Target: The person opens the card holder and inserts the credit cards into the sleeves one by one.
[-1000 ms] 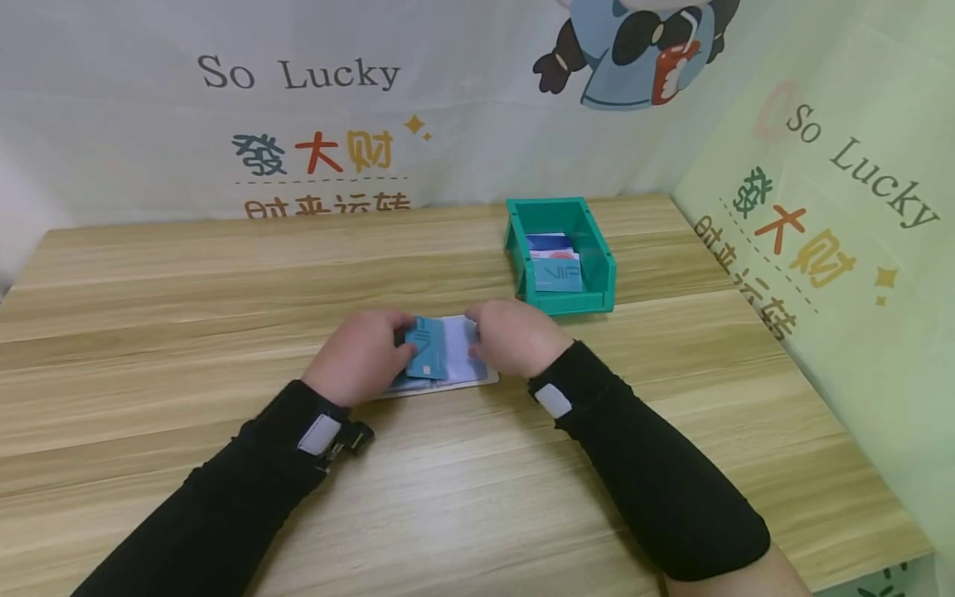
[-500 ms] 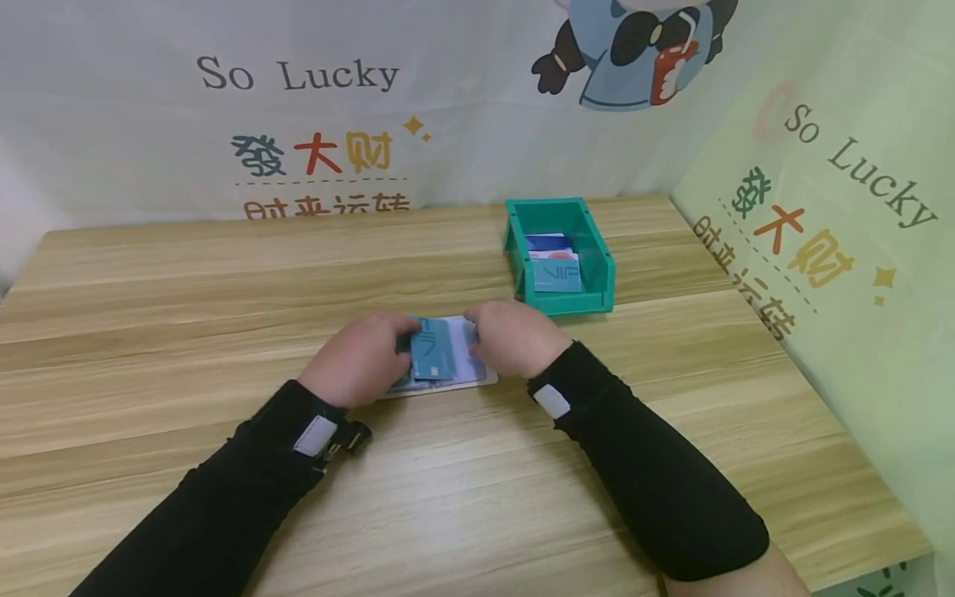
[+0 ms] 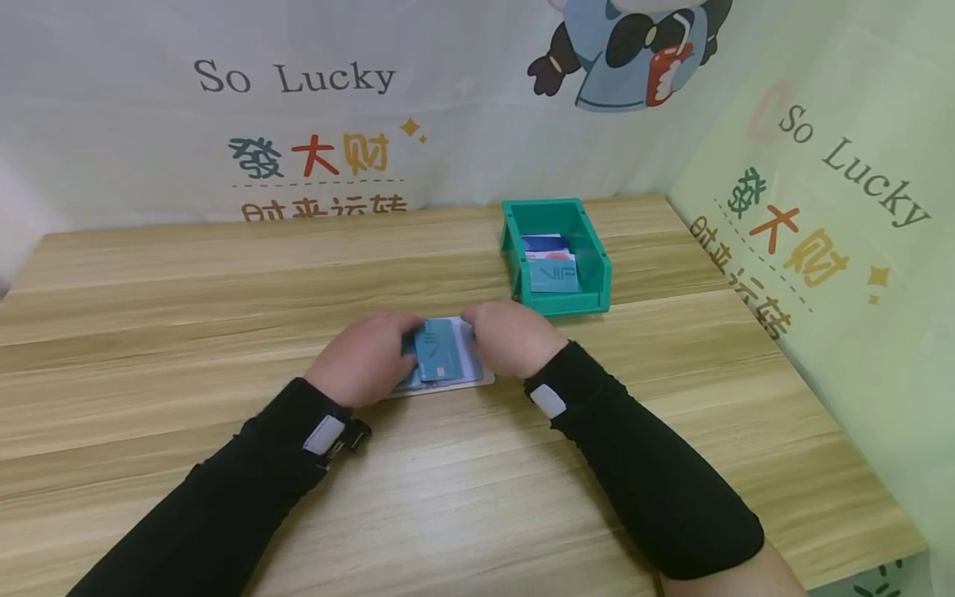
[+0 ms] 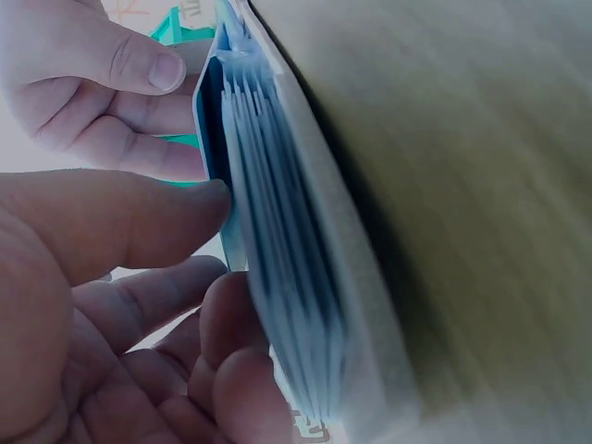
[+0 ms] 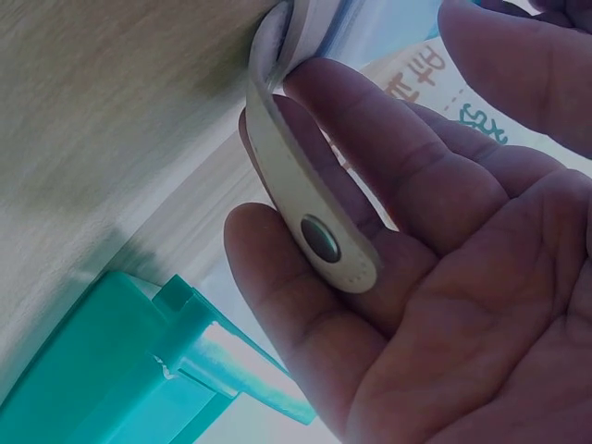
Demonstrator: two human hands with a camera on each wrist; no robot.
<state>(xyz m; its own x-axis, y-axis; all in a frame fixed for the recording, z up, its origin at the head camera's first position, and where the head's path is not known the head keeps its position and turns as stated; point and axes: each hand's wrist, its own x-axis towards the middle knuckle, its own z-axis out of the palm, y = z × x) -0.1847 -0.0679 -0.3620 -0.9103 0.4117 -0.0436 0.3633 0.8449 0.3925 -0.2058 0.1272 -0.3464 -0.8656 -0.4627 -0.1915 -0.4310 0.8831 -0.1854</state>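
A card holder (image 3: 470, 365) with clear sleeves lies on the table between both hands; its stacked sleeve edges show in the left wrist view. A blue VIP card (image 3: 438, 352) overlaps the sleeve page. My left hand (image 3: 366, 356) pinches the card's left side, the thumb (image 4: 176, 217) at its edge and other fingertips beside the sleeves. My right hand (image 3: 516, 338) holds the holder's right side between thumb and fingers. In the right wrist view a pale strap with a metal snap (image 5: 320, 239) hangs from the holder across the fingers.
A green open-fronted bin (image 3: 570, 300) stands beyond the right hand, with several cards inside, a blue VIP card (image 3: 553, 275) at the front. Printed cloth (image 3: 462, 174) hangs behind the wooden table (image 3: 186, 290) and along its right side.
The blue VIP card has slid a little to the right across the sleeve page, with the left hand beside it. The right hand has stayed nearly still.
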